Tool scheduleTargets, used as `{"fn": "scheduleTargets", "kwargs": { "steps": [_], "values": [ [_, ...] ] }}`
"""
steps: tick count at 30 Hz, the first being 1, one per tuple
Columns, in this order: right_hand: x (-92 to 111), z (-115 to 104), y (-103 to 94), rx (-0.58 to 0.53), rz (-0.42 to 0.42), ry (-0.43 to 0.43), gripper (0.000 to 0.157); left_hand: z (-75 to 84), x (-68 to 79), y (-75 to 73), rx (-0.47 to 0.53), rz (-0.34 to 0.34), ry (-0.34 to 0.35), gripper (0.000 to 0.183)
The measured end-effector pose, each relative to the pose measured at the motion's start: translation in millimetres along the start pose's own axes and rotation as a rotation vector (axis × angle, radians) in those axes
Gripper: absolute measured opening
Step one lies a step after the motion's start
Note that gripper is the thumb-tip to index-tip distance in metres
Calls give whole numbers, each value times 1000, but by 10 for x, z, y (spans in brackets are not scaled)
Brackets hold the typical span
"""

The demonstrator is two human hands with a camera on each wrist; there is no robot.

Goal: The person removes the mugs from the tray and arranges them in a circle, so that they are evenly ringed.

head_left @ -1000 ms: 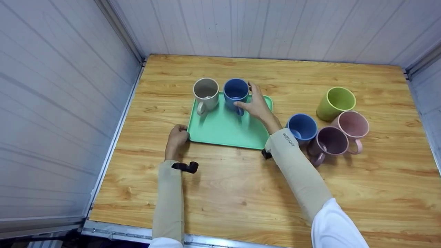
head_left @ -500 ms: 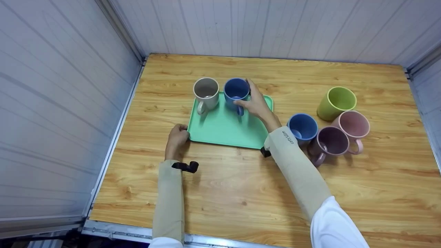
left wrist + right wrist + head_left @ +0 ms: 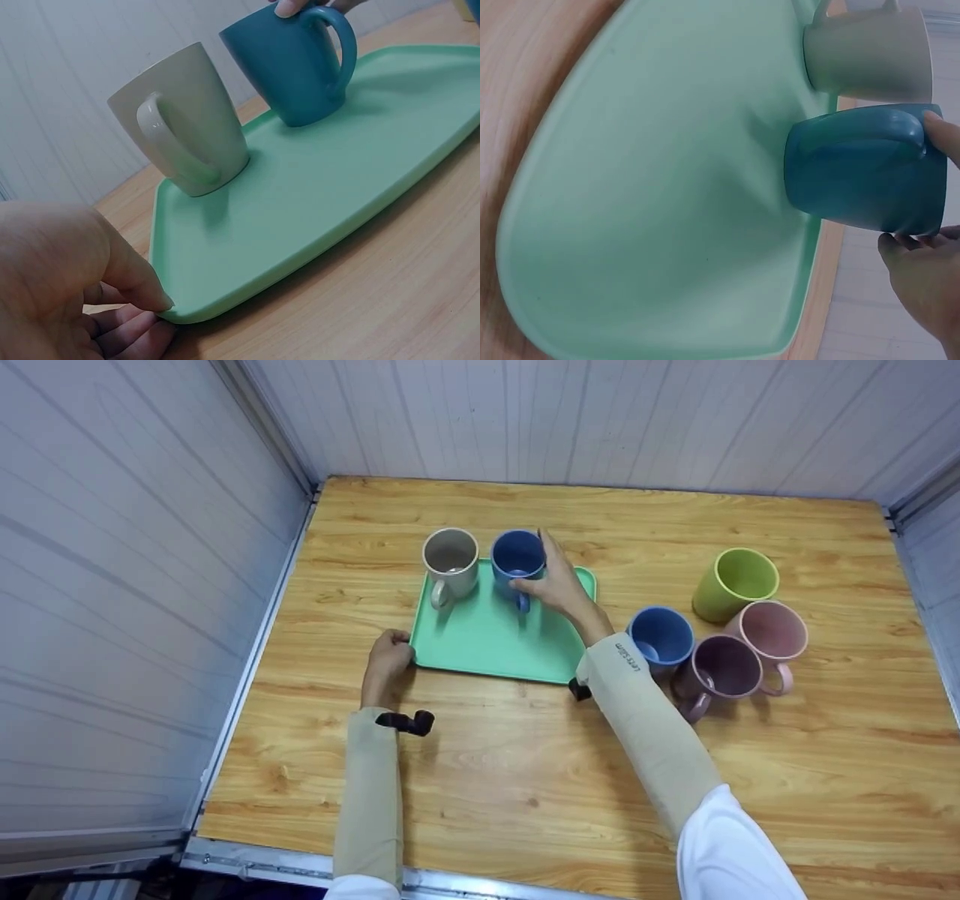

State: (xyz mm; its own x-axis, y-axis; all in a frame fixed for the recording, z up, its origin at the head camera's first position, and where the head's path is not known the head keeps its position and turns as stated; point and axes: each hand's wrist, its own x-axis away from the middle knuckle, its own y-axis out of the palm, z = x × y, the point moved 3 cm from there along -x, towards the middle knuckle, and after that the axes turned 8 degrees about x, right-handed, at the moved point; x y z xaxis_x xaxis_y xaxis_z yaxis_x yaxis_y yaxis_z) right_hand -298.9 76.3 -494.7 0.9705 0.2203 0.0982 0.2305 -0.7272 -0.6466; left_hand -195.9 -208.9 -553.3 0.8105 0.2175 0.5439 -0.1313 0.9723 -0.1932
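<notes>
A mint-green tray [image 3: 495, 641] lies on the wooden table, with a beige mug [image 3: 450, 562] upright at its back left. Beside that mug stands a dark blue mug [image 3: 517, 559], its handle facing the person. My right hand [image 3: 559, 581] grips the blue mug near its rim, thumb on the front by the handle and fingers round the far right side. In the right wrist view the blue mug [image 3: 862, 169] has its base at the tray's back edge. My left hand [image 3: 67, 277] pinches the tray's near left corner, thumb on top and fingers below.
To the right of the tray stand a lighter blue mug [image 3: 660, 637], a purple mug [image 3: 720, 671], a pink mug [image 3: 772, 630] and a green mug [image 3: 739, 585], close together. The right forearm sleeve [image 3: 652, 720] passes just left of them. White panel walls [image 3: 525, 420] border the table.
The right hand's fingers have drawn in closer along the blue mug's right side, and the mug stands slightly further right. The left hand stays at the tray corner.
</notes>
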Motion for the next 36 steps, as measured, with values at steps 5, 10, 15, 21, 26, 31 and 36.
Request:
{"fn": "scheduleTargets", "kwargs": {
  "steps": [5, 10, 15, 21, 26, 31, 36],
  "values": [
    [-39, -13, -14, 19, -34, -15, 106, 3, 7, 9, 46, -3, 4, 38],
    [-43, -65, -55, 73, -37, -26, 106, 6, 7, 7, 14, 3, 9, 38],
    [-8, -150, -75, 153, 3, -10, 107, 16, -16, 1, -82, -6, 21, 40],
    [70, -220, -76, 203, 51, 67, 109, 14, -32, -8, -123, 7, 34, 40],
    [155, -199, -120, 197, 86, 117, 107, -8, -16, -6, -72, 8, 16, 39],
    [245, -167, -216, 193, 114, 162, 105, -10, -16, -17, -76, -4, 20, 40],
    [329, -126, -339, 182, 142, 200, 105, -3, -21, -19, -82, -14, 12, 42]
  ]
}}
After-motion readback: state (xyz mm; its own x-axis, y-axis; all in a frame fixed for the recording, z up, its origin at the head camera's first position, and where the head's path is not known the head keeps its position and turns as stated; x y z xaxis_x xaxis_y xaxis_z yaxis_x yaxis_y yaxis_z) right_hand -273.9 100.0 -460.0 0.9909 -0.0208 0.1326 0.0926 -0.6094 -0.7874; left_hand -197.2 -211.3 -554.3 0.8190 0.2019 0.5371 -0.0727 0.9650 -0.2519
